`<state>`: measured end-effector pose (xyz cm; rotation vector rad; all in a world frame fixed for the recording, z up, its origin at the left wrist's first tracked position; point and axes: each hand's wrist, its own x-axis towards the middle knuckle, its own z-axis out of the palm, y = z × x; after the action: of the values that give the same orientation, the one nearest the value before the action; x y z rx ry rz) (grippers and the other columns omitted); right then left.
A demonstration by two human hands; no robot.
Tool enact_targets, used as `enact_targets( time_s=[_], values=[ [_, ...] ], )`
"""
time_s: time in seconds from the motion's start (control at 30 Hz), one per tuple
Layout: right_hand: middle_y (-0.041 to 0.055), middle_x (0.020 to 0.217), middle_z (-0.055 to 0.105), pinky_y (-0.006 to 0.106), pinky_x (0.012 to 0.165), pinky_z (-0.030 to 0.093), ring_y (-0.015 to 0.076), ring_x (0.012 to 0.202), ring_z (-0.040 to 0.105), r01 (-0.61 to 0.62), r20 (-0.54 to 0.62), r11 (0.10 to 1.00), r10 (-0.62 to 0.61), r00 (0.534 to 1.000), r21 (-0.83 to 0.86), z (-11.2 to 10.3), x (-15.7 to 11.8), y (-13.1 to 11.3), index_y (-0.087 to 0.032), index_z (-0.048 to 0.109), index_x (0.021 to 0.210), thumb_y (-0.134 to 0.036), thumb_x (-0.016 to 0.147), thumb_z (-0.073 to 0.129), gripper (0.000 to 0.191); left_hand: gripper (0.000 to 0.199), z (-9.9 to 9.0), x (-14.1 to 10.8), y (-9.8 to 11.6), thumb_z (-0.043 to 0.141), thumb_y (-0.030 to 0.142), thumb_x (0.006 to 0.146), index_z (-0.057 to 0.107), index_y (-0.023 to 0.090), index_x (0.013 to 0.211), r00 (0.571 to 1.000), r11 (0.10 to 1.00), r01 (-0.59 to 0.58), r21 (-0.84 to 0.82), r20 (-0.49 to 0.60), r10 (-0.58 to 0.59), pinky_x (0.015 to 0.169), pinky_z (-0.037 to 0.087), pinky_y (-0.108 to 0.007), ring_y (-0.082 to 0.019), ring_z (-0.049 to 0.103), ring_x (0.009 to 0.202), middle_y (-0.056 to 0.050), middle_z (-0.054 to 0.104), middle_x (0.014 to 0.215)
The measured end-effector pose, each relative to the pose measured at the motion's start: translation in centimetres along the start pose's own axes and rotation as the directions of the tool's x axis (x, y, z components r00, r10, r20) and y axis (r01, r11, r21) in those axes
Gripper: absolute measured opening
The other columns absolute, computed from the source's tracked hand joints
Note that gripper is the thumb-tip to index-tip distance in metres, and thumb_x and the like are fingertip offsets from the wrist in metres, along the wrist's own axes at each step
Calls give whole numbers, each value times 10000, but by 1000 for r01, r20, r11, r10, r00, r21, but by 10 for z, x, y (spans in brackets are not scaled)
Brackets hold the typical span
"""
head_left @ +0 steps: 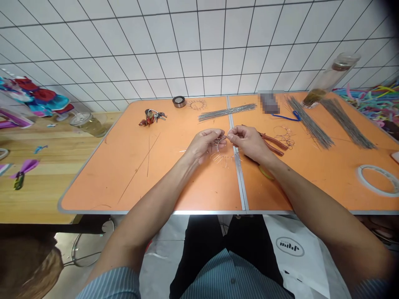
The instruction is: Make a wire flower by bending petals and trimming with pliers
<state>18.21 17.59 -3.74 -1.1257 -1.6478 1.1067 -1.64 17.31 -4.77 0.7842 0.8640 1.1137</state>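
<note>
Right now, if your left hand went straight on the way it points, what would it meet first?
Most likely the right hand, whose fingertips sit just ahead of the left hand at the wire ring; whether they already touch is unclear.

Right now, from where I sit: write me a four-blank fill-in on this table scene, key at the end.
The left hand and right hand hold a spiky ring of thin ____. The tabletop beneath them is coloured ____. The bunch of keys lies to the ____ of both hands. The wall behind is covered in white ____.

Missing words: wire; orange; left; tiles.
</note>
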Motion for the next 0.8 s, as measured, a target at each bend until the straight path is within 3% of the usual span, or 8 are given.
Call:
enact_targets(
  time_s=[0.13, 0.4, 0.63, 0.8],
  values=[
    [18, 802, 635, 340, 705, 444, 172, 729, 538, -35, 43, 999, 34, 999, 35, -2, -1, -3, -245, 706, 843, -392, 928, 786, 187, 176, -5, 3, 0, 737, 257, 1033, 826, 123, 962, 998, 999, 6, -37, 69, -3, 769, 674, -260, -145, 790, 780, -62, 785, 904],
    [16, 784, 619, 352, 699, 452, 175, 711, 532, -21, 40, 999, 20, 999, 27, -3, -1, -6, -258, 679, 816, -436, 915, 824, 250, 164, -7, 1, 1, 845, 296, 950, 812, 138, 980, 996, 1000, -6, -11, 84, 7, 767, 670, -287, -149, 769, 770, -43, 774, 886],
    [19, 832, 678, 347, 702, 429, 175, 734, 529, 20, 65, 999, -17, 998, -44, -2, 2, -5, -248, 726, 867, -447, 903, 808, 218, 77, -5, 1, 2, 828, 215, 943, 785, 161, 909, 999, 1000, -23, 2, -28, 23, 754, 638, -268, -144, 769, 711, -27, 791, 834],
    [10, 782, 660, 329, 665, 387, 169, 729, 496, 30, 37, 995, -26, 999, -95, -3, -1, -9, -235, 728, 834, -459, 903, 814, 250, 55, -1, -3, 4, 823, 178, 931, 784, 159, 898, 999, 1000, -17, 15, -30, 17, 764, 636, -273, -148, 776, 710, -24, 792, 819]
  ],
)
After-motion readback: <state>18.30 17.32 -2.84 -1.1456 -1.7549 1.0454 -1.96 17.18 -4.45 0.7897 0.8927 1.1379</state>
